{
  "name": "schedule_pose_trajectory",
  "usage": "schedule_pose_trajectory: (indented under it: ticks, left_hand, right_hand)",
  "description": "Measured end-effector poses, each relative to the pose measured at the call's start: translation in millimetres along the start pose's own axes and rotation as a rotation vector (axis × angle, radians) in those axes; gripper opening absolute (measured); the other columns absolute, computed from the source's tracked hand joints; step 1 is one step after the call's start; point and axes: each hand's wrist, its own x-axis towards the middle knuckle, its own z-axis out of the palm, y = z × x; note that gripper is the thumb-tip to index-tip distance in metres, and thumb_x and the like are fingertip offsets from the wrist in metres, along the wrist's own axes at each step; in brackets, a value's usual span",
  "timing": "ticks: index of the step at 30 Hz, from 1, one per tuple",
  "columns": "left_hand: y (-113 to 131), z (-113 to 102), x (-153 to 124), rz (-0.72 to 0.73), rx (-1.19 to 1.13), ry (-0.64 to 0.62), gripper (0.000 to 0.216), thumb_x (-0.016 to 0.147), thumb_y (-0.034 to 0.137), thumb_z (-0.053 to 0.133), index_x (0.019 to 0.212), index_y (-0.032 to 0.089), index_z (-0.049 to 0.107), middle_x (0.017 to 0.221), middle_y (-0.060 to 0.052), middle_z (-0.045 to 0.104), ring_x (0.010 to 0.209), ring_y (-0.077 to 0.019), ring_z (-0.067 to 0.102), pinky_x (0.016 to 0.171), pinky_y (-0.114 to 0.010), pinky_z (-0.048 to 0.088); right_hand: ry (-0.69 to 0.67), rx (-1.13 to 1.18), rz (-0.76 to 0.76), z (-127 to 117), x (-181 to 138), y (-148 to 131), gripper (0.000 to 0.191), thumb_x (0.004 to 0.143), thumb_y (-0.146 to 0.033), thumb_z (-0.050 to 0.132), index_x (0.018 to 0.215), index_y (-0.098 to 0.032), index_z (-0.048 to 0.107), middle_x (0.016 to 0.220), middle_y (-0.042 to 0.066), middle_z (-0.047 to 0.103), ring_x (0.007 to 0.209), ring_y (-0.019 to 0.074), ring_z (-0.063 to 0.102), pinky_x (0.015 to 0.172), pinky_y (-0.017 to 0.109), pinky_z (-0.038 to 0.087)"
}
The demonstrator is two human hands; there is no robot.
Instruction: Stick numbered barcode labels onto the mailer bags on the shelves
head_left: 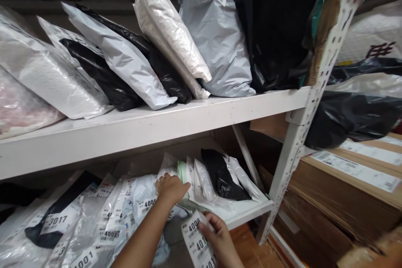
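My left hand (171, 187) reaches into the lower shelf, its fingers curled over the top edge of a white parcel bag (166, 166) standing in a row of plastic mailers. Beside it stand a pale green bag (182, 171), clear white bags (204, 182) and a black bag (221, 178). My right hand (218, 236) is lower and nearer to me, pinching a strip of white number labels (194, 234) with barcodes. Flat parcels labelled 4006 (147, 205), 4002 (109, 233) and 3017 (58, 220) lie to the left of my forearm.
The white upper shelf board (150, 127) carries leaning grey, black and white mailer bags (125, 56). A perforated white upright (301, 134) stands at the right. Past it lie cardboard boxes (348, 192) with a black bag (348, 119) on top.
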Motion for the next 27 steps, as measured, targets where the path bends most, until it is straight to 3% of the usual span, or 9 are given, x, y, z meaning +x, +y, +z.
schedule_pose_trajectory:
  ticks: [4, 8, 10, 12, 15, 17, 19, 23, 27]
  left_hand:
    - [-12, -6, 7, 0.02, -0.031, -0.071, 0.071, 0.074, 0.059, 0.033, 0.112, 0.006, 0.061, 0.123, -0.026, 0.054, 0.117, -0.0383, 0.047, 0.096, -0.046, 0.034]
    - [-25, -12, -6, 0.084, -0.033, -0.061, 0.066, 0.076, 0.055, 0.033, 0.105, 0.004, 0.062, 0.117, -0.026, 0.058, 0.112, -0.0379, 0.051, 0.093, -0.044, 0.037]
    - [-29, -11, -16, 0.084, -0.031, -0.009, 0.061, 0.075, 0.048, 0.038, 0.115, 0.004, 0.054, 0.116, -0.024, 0.058, 0.111, -0.0377, 0.051, 0.094, -0.046, 0.035]
    - [-30, -8, -22, 0.1, -0.02, 0.12, 0.065, 0.073, 0.042, 0.046, 0.127, 0.007, 0.041, 0.118, -0.021, 0.056, 0.112, -0.0365, 0.049, 0.098, -0.049, 0.03]
    - [-33, -7, -23, 0.369, -0.082, 0.239, 0.042, 0.072, 0.03, 0.051, 0.112, 0.017, 0.051, 0.115, -0.013, 0.055, 0.11, -0.0302, 0.048, 0.098, -0.043, 0.031]
    - [-36, -9, -18, 0.588, -0.193, 0.141, 0.019, 0.073, 0.023, 0.049, 0.09, 0.02, 0.058, 0.104, -0.008, 0.059, 0.1, -0.0241, 0.052, 0.089, -0.035, 0.038]
    - [-42, -12, -11, 0.684, -0.28, 0.033, 0.015, 0.078, 0.022, 0.044, 0.083, 0.022, 0.058, 0.093, -0.003, 0.063, 0.09, -0.0188, 0.056, 0.083, -0.03, 0.042]
    - [-54, -23, 5, 0.637, -0.512, -0.149, 0.026, 0.086, 0.034, 0.033, 0.089, 0.022, 0.055, 0.103, -0.002, 0.065, 0.098, -0.0149, 0.057, 0.088, -0.027, 0.042]
    - [-59, -33, 13, 0.493, -0.71, -0.412, 0.03, 0.084, 0.042, 0.033, 0.089, 0.02, 0.053, 0.118, -0.005, 0.06, 0.111, -0.016, 0.052, 0.091, -0.029, 0.043]
  right_hand:
    - [-0.082, 0.03, 0.005, -8, -3, -16, 0.042, 0.058, -0.037, 0.079, 0.061, -0.019, 0.042, 0.056, -0.005, 0.057, 0.05, 0.0072, 0.044, 0.051, 0.02, 0.029]
    - [-0.129, 0.104, 0.073, 1, -14, -5, 0.04, 0.054, -0.036, 0.082, 0.074, -0.018, 0.053, 0.062, -0.002, 0.062, 0.051, 0.0087, 0.049, 0.052, 0.022, 0.033]
    - [-0.103, 0.158, 0.105, 5, -16, 1, 0.037, 0.058, -0.041, 0.079, 0.072, -0.018, 0.052, 0.06, -0.003, 0.062, 0.05, 0.0086, 0.049, 0.052, 0.023, 0.034]
    - [-0.097, 0.106, 0.107, 8, -17, 2, 0.039, 0.06, -0.047, 0.076, 0.071, -0.018, 0.053, 0.059, -0.002, 0.061, 0.049, 0.0087, 0.049, 0.052, 0.023, 0.034]
    - [-0.161, -0.193, 0.063, 12, -14, -1, 0.048, 0.057, -0.054, 0.075, 0.079, -0.016, 0.058, 0.063, 0.0, 0.061, 0.056, 0.0116, 0.052, 0.054, 0.024, 0.036]
    - [-0.171, -0.241, 0.038, 15, -11, -5, 0.045, 0.059, -0.055, 0.073, 0.076, -0.016, 0.058, 0.063, 0.0, 0.059, 0.058, 0.012, 0.051, 0.056, 0.024, 0.036]
    - [-0.161, -0.09, 0.037, 21, -9, -10, 0.041, 0.062, -0.052, 0.072, 0.069, -0.017, 0.053, 0.061, -0.002, 0.057, 0.057, 0.0101, 0.049, 0.056, 0.023, 0.035]
    - [-0.09, 0.247, 0.126, 39, -6, -16, 0.04, 0.057, -0.047, 0.078, 0.072, -0.016, 0.057, 0.057, -0.003, 0.058, 0.052, 0.0092, 0.048, 0.053, 0.022, 0.034]
    - [0.022, 0.354, 0.165, 59, -2, -18, 0.039, 0.054, -0.044, 0.079, 0.076, -0.017, 0.061, 0.059, -0.002, 0.061, 0.049, 0.0108, 0.048, 0.054, 0.024, 0.035]
